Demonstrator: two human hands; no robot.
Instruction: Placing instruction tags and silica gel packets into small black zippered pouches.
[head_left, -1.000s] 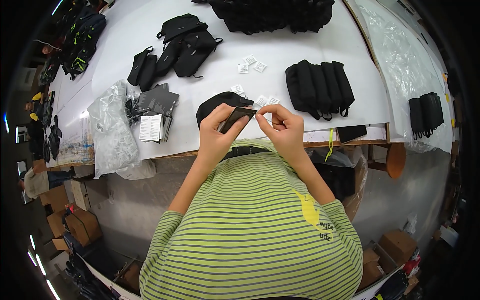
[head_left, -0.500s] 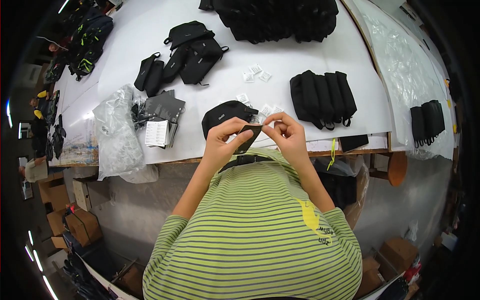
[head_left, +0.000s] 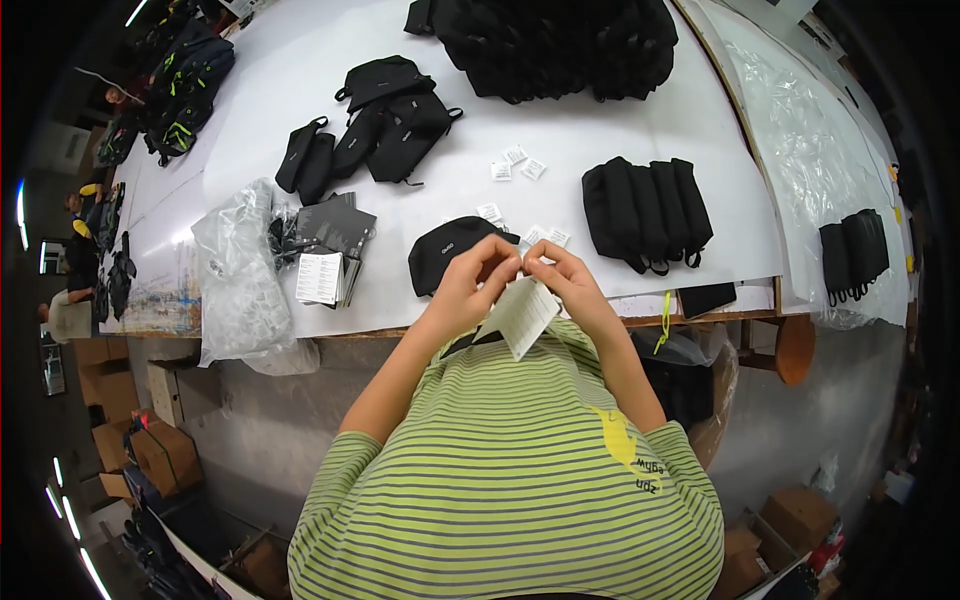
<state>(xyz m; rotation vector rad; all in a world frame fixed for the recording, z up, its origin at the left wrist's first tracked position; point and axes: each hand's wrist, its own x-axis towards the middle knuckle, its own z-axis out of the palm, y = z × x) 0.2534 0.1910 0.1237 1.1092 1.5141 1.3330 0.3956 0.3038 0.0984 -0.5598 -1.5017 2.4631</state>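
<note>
Close to my body, a hang tag dangles with its white printed side showing. My left hand and my right hand meet at its upper end, thumbs and forefingers pinched together. Any cord between the fingertips is too fine to make out. Just beyond my left hand lies a black zip pouch on the table, partly hidden by that hand. Small white labels are scattered beyond my fingers. To the left sits a stack of hang tags, mostly dark, with a white one in front.
A white table spans the view. Black pouches lie at far left, a row stands at right, and a large black pile is at the back. Clear plastic bags overhang the left front edge. People are far left.
The hang tag was dark side up in my left fingers; it now hangs below both hands, white side showing. My two hands' fingertips have come closer together.
</note>
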